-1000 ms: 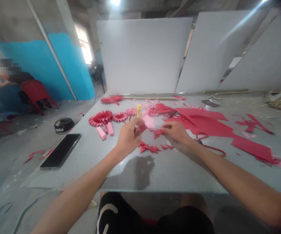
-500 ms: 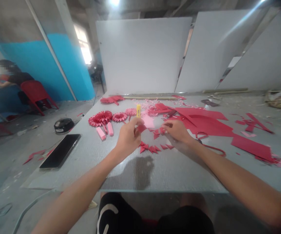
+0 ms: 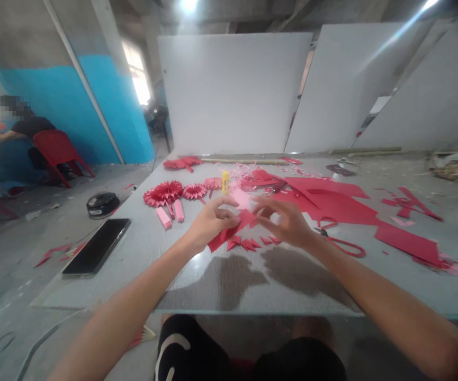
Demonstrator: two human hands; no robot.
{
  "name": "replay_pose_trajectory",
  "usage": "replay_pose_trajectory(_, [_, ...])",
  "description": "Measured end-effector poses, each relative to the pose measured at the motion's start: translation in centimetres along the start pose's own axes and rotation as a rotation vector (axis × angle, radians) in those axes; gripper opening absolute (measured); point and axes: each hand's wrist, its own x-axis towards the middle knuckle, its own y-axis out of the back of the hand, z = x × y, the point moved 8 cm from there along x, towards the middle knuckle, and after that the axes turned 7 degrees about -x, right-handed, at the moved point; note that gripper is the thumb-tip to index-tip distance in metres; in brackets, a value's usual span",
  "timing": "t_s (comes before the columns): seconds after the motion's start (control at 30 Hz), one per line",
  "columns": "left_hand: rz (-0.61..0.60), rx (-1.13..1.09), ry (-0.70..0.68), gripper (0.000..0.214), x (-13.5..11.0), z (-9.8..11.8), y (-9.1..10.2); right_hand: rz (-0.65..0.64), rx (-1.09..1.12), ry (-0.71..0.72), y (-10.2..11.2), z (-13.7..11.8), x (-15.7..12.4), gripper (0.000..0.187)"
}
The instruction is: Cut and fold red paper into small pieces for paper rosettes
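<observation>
My left hand (image 3: pixel 209 222) is closed on a piece of red paper (image 3: pixel 224 237), which hangs below the fingers, angled toward me. Opposite it, my right hand (image 3: pixel 286 219) has its thumb and fingers apart, with the tips close to a small red paper piece (image 3: pixel 248 216) between the hands. Whether those fingertips touch it I cannot tell. Beneath the hands, several small pointed red paper pieces (image 3: pixel 248 244) lie in a curved row on the table (image 3: pixel 197 288). Just beyond the left hand are a yellow glue stick (image 3: pixel 225 182) and a pink paper sheet (image 3: pixel 241 199).
Pleated paper rosettes (image 3: pixel 164 193) and pink blocks (image 3: pixel 164 217) stand left, with a phone (image 3: pixel 97 247) nearer the edge. Red-handled scissors (image 3: pixel 346 247) and red sheets (image 3: pixel 335 203) lie right. White panels (image 3: pixel 236 95) rise behind. Another person (image 3: pixel 34 127) sits far left.
My left hand has turned, bringing more of the red paper into view. My right hand's fingers have spread from a pinch and shifted slightly left.
</observation>
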Motion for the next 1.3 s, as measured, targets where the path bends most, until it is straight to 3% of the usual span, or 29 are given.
replay_pose_trajectory(0.07, [-0.061,-0.026,0.019,0.040,-0.1,-0.2,-0.5,-0.035,-0.039,0.132,-0.6,-2.5,-0.3,0.043])
replay_pose_trajectory(0.17, [-0.100,-0.024,0.048,0.043,-0.2,-0.4,-0.9,-0.006,-0.117,0.259,-1.0,-4.7,-0.8,0.026])
replay_pose_trajectory(0.33, [-0.078,-0.040,0.107,0.035,-0.1,-1.0,-0.8,0.135,-0.191,0.229,0.3,-4.6,-0.7,0.020])
replay_pose_trajectory(0.5, [0.036,-0.235,-0.100,0.046,-0.1,1.0,-0.3,0.321,-0.331,0.035,2.4,-2.5,-0.6,0.013])
replay_pose_trajectory(0.63, [0.021,-0.103,-0.278,0.068,-1.0,2.4,-1.3,0.369,-0.378,0.083,2.3,-3.4,-0.9,0.012])
replay_pose_trajectory(0.73, [0.037,0.044,-0.388,0.047,-1.6,2.6,-2.0,0.349,-0.379,0.178,1.6,-5.1,-1.3,0.014])
replay_pose_trajectory(0.83, [0.109,0.050,-0.447,0.029,-1.7,2.7,-1.6,0.332,-0.334,0.163,1.5,-5.8,-1.3,0.016])
replay_pose_trajectory(0.97, [0.133,0.024,-0.482,0.033,-1.7,3.1,-0.9,0.354,-0.299,0.102,2.1,-5.6,-1.0,0.013])
replay_pose_trajectory(1.1, [0.079,0.151,-0.477,0.040,-1.7,3.2,-1.3,0.359,-0.312,0.178,2.2,-6.1,-1.1,0.017])
replay_pose_trajectory(1.2, [0.060,0.277,-0.498,0.029,-1.9,3.2,-1.9,0.349,-0.284,0.254,2.0,-6.8,-1.2,0.019])
replay_pose_trajectory(1.3, [0.065,0.268,-0.502,0.021,-1.9,3.3,-1.9,0.308,-0.177,0.227,1.9,-6.6,-0.9,0.016])
